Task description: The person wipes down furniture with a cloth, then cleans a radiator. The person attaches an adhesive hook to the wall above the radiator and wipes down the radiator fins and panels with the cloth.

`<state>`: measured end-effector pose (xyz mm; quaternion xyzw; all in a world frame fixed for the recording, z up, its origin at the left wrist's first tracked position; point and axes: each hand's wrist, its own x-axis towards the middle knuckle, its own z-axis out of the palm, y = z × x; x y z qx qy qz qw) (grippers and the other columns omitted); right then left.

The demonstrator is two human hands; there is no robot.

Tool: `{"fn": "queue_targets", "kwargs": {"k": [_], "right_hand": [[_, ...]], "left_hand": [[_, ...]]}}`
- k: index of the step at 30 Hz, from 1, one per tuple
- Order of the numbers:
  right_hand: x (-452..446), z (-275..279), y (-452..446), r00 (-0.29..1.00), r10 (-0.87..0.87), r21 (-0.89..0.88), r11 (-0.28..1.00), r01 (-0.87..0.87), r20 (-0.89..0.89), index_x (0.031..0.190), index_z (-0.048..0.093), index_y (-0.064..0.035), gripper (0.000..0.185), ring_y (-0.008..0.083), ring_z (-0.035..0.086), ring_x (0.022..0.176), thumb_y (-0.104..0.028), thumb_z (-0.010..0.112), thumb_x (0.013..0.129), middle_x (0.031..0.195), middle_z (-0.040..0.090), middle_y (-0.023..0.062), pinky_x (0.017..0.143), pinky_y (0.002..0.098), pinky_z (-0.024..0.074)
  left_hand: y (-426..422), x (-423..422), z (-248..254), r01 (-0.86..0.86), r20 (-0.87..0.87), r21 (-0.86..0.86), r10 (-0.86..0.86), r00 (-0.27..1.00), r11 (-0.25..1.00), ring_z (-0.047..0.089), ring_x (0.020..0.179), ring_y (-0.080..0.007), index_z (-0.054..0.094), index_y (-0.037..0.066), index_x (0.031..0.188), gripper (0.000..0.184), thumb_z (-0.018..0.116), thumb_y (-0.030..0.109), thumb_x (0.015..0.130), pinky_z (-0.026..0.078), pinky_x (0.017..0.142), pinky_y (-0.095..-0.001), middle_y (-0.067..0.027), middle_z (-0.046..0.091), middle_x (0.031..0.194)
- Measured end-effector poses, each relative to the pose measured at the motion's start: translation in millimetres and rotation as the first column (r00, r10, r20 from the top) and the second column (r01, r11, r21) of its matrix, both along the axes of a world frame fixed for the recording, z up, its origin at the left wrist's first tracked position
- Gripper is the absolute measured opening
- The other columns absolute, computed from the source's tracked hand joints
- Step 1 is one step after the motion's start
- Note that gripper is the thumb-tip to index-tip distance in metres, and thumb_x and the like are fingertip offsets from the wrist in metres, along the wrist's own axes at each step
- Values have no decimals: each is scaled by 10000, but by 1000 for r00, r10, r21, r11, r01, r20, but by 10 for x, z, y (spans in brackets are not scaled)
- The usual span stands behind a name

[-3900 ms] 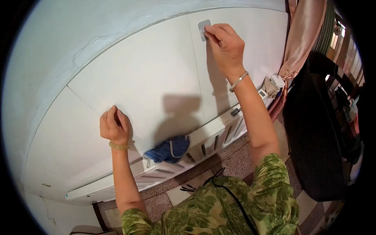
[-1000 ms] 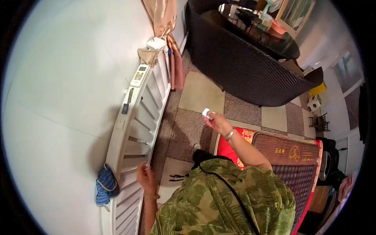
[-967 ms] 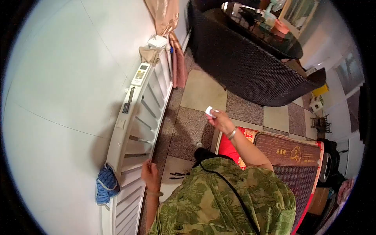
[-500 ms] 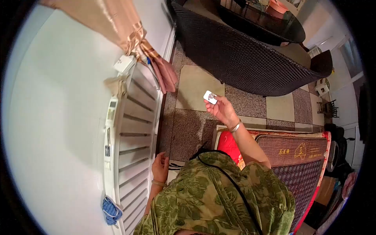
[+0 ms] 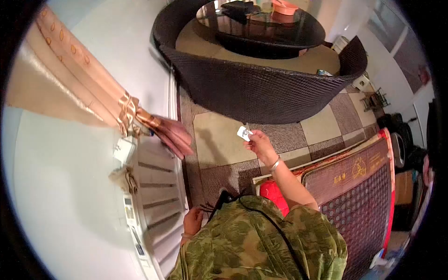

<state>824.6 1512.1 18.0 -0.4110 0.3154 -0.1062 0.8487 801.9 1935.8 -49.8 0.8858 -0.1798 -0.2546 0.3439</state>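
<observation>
A small white card-like piece with a grey hook-shaped part (image 5: 243,133) is pinched in my right hand (image 5: 259,146), which is held out over the tiled floor. My left hand (image 5: 192,220) hangs low beside the white radiator (image 5: 161,200), near my body. Its fingers are curled, and whether anything is in them is too small to tell. On the radiator's top lie a white remote control (image 5: 128,208), a dark narrow object (image 5: 138,242), a beige cloth (image 5: 125,179) and a white box (image 5: 124,149).
A curved dark wicker sofa (image 5: 252,88) stands ahead around a round black table (image 5: 261,30) with a pink basin (image 5: 284,8) on it. A gold curtain (image 5: 74,70) hangs at the left. To the right is a bed with a brown mat (image 5: 354,200).
The view has swung away from the wall panel toward the sofa and table. My right hand has left the wall and now holds the white piece. My left hand has dropped beside the radiator.
</observation>
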Motion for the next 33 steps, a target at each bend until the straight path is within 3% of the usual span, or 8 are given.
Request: {"fn": "queue_targets", "kwargs": {"k": [3, 9, 11, 18, 25, 27, 32, 33], "right_hand": [[12, 130, -179, 995, -98, -44, 994, 99, 31, 994, 556, -69, 80, 167, 636, 782, -101, 570, 922, 916, 647, 69, 621, 284, 513], [93, 402, -462, 963, -264, -84, 960, 267, 51, 1000, 596, -53, 110, 125, 600, 670, -98, 613, 901, 828, 639, 38, 576, 269, 506], [184, 495, -531, 960, -273, -90, 956, 278, 66, 994, 596, -53, 105, 117, 592, 639, -100, 618, 902, 786, 624, 23, 564, 259, 503], [705, 715, -906, 960, -244, -56, 966, 253, 141, 981, 591, -57, 78, 103, 573, 648, -97, 598, 915, 783, 599, 3, 554, 240, 488], [1502, 955, -2064, 947, -198, -191, 949, 249, 252, 940, 596, -84, 62, 82, 550, 625, -135, 618, 912, 773, 591, -19, 545, 231, 465], [1845, 966, -2558, 944, -207, -195, 946, 260, 257, 948, 593, -76, 71, 79, 540, 602, -130, 619, 910, 766, 589, -15, 536, 230, 460], [2638, 290, -3964, 933, -349, -120, 926, 358, 91, 984, 564, -49, 144, 104, 531, 539, -70, 637, 862, 721, 580, 20, 454, 259, 431], [2778, 185, -4232, 909, -417, -104, 904, 416, 6, 988, 558, -48, 160, 111, 533, 530, -56, 640, 850, 709, 577, 27, 439, 264, 426]], "left_hand": [[-309, 432, 232, 75, 155, -84, -61, 986, 994, 652, 758, -311, 642, 38, 1057, 252, 620, 240, 906, 514, 655, -421, -169, 671, 900], [-712, 1076, 265, 62, 136, -133, -43, 990, 989, 661, 793, -300, 642, 21, 1057, 227, 607, 189, 908, 523, 703, -404, -169, 677, 939], [-834, 1159, 409, 5, 40, -192, 3, 999, 981, 668, 816, -290, 638, 13, 1057, 241, 611, 198, 905, 521, 711, -392, -169, 677, 934], [-915, 1413, -315, 86, -76, -246, -108, 991, 965, 670, 792, -240, 632, -8, 1064, 288, 608, 234, 911, 520, 702, -365, -152, 682, 918], [-1621, 2092, -14, -210, -328, -232, 127, 936, 950, 624, 805, -175, 605, -11, 1086, 269, 591, 206, 928, 510, 718, -342, -108, 647, 900], [-2073, 2464, 8, -63, 90, -330, 98, 991, 942, 617, 859, -182, 599, -6, 1091, 259, 589, 191, 924, 492, 759, -331, -114, 643, 930], [-3680, 3371, 598, -139, 160, -418, 223, 962, 898, 585, 989, -267, 568, 5, 1145, 278, 578, 156, 912, 449, 874, -371, -147, 600, 1113], [-4058, 3504, 840, 4, 408, -379, 164, 898, 925, 561, 1031, -302, 550, 8, 1177, 307, 579, 149, 906, 419, 922, -399, -157, 579, 1152]]}}
